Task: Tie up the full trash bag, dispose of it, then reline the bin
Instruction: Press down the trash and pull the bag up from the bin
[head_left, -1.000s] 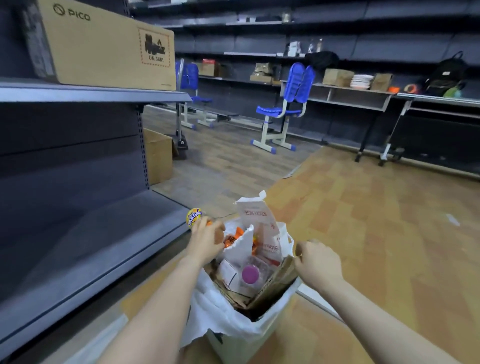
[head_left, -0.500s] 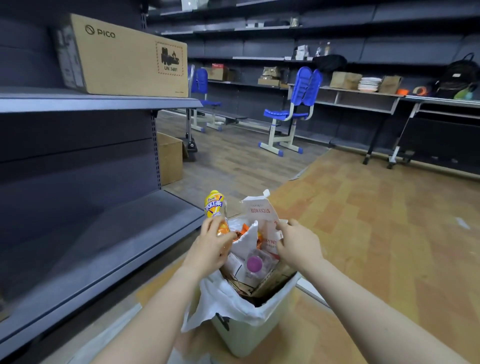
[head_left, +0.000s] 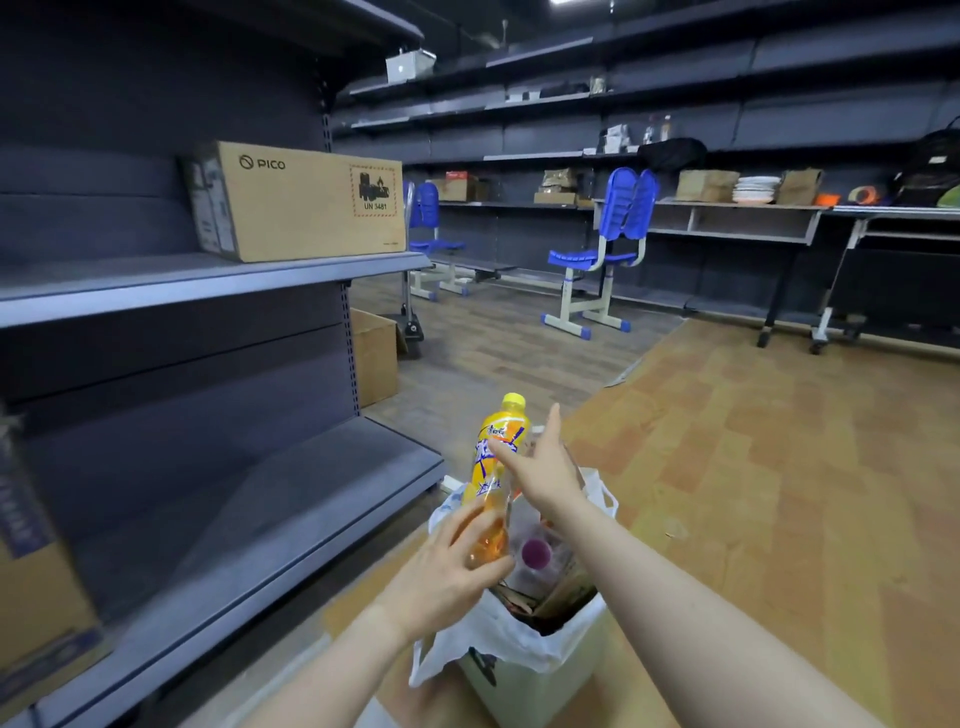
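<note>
A pale bin (head_left: 540, 691) stands on the floor below me, lined with a white trash bag (head_left: 498, 639) whose rim folds over the edge. It is stuffed with cardboard, paper and a cup with a purple lid (head_left: 536, 553). My left hand (head_left: 447, 577) grips the lower part of an orange drink bottle (head_left: 496, 457) with a yellow cap, held upright above the bin. My right hand (head_left: 543, 467) reaches across the bin with straight fingers, its fingertips touching the bottle's label.
Grey shelving (head_left: 208, 291) runs along my left with a PICO cardboard box (head_left: 301, 202) on it and another box (head_left: 374, 353) on the floor behind. Blue chairs (head_left: 602, 254) and desks (head_left: 737, 223) stand at the far wall. Wood-look floor (head_left: 753, 467) spreads to the right.
My left hand has lifted the orange bottle up out of the trash. My right hand left the bag's edge, opened and moved up to the bottle. The view has tilted upward.
</note>
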